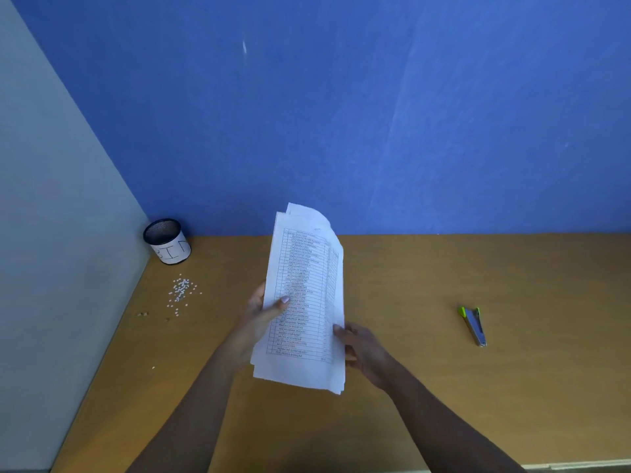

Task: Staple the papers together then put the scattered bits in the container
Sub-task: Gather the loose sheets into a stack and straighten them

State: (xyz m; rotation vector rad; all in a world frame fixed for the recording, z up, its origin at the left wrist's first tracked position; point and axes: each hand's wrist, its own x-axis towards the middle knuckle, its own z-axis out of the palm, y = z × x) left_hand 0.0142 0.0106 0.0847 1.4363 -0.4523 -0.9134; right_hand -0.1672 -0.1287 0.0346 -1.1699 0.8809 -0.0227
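Bits point(181, 290) of white paper, tiny round ones, lie scattered at the far left of the wooden bench point(409, 285), close to the grey side wall point(51, 233). Just behind them, in the corner where that wall meets the blue back wall point(341, 114), stands the container point(167, 242), an upright black mesh cup with a white band lettered "BIN". One stray bit lies apart nearer the front edge, and a few brownish specks point(142, 314) sit left of the heap; they are too small to tell what they are. Toward the middle, the left hand point(263, 312) grips the papers point(304, 295) by their left edge, thumb laid across the printed face and fingers hidden behind the sheets. The papers are held up off the bench, roughly upright and leaning a little to the right. They are a loose stack whose edges do not line up, with the top corners curling backward. The front sheet carries a ruled table of many rows, its print too blurred to read. The right hand point(362, 346) holds the lower right edge of the stack, fingertips curled onto the margin; it seems to be pinching the sheets, though the stack covers part of the grasp. Well apart to the right, the stapler point(474, 326) lies on the bench untouched, grey metal with lime-green parts, its green end pointing toward the back wall.
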